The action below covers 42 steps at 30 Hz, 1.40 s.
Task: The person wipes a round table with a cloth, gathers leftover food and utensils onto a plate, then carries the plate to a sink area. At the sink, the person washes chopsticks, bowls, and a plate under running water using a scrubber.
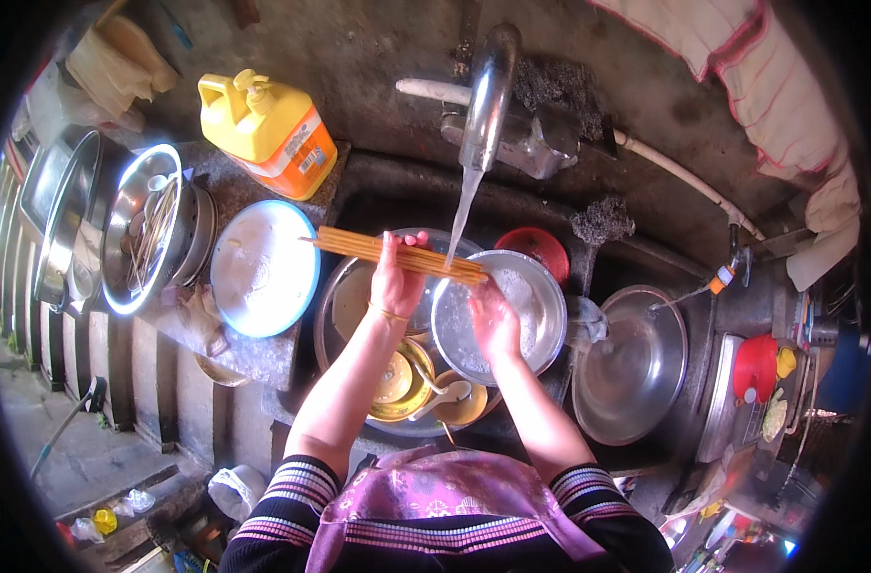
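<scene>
A bundle of wooden chopsticks [357,246] lies across my left hand [398,283], held between thumb and fingers. My right hand [496,322] is at the bundle's right end, over a steel basin [554,326] with sudsy water in it. Its fingertips are partly hidden, so whether they grip the sticks is unclear. From the metal faucet [484,107] a stream of water [466,204] falls onto the chopsticks near their right end. Below my left forearm, a larger basin [323,315] contains yellow bowls [392,378] and a white spoon [443,398].
To the left stand a white enamel basin [263,268], a yellow detergent jug [263,129] and a steel bowl [114,251] of utensils. A red bowl [543,251] sits behind the steel basin. At right, a wide metal basin [632,372] occupies another sink; a thin stream enters it from a small tap [723,278].
</scene>
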Tool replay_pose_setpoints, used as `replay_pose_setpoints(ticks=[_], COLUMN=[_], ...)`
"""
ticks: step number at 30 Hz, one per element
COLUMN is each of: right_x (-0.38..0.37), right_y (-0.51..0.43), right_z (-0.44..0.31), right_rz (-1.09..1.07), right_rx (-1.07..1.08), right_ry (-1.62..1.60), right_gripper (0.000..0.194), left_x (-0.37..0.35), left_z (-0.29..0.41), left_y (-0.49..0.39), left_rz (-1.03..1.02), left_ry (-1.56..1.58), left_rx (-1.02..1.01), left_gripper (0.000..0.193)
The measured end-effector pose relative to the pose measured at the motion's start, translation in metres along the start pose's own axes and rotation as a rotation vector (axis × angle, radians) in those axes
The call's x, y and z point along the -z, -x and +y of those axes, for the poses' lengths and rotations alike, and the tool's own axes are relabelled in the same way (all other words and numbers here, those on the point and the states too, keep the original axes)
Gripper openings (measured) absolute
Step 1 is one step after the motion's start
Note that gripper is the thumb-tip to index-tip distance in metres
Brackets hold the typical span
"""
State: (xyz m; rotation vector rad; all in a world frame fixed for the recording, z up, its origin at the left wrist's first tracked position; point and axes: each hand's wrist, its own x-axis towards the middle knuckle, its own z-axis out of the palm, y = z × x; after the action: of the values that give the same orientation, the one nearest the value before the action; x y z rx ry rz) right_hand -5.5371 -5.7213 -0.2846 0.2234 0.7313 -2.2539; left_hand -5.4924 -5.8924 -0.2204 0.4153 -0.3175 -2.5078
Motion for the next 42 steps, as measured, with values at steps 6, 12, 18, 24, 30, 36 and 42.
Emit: replay_pose_setpoints(ticks=[6,12,18,24,30,36,42], right_x=[-0.051,-0.096,-0.101,-0.128,-0.08,-0.101,-0.085], right_y=[-0.001,-0.003,0.01,0.016,-0.043,0.002,-0.025], right_z=[0.007,-0.047,-0.09,-0.052,-0.013,0.024,0.035], right_rz=[0.048,0.065,-0.242,-0.139,-0.083,-0.016,-0.222], right_rx=[0.12,0.235,0.3,0.14,0.612,0.718,0.653], right_ry=[0.233,-0.031,0.234,0.926,1.432,1.503,1.305], right_gripper=[0.048,0.034,0.026,0.034,0.057,0.045,0.062], left_x=[-0.01,-0.002,0.056,-0.015,-0.005,-0.005,0.018], left_z=[-0.05,-0.017,0.064,-0.003,-0.058,-0.041,-0.036], left_y=[0.038,0.032,0.011,0.016,0.032,0.016,0.001], left_rz=[0.143,0.046,0.23,-0.186,-0.233,-0.15,-0.144], left_ry=[0.088,0.15,-0.263,-0.811,-0.299,-0.239,-0.276], left_rx=[0.24,0.147,-0.167,-0.049,0.203,0.189,0.104], left_gripper=[0.023,0.021,0.042,0.064,0.06,0.058,0.058])
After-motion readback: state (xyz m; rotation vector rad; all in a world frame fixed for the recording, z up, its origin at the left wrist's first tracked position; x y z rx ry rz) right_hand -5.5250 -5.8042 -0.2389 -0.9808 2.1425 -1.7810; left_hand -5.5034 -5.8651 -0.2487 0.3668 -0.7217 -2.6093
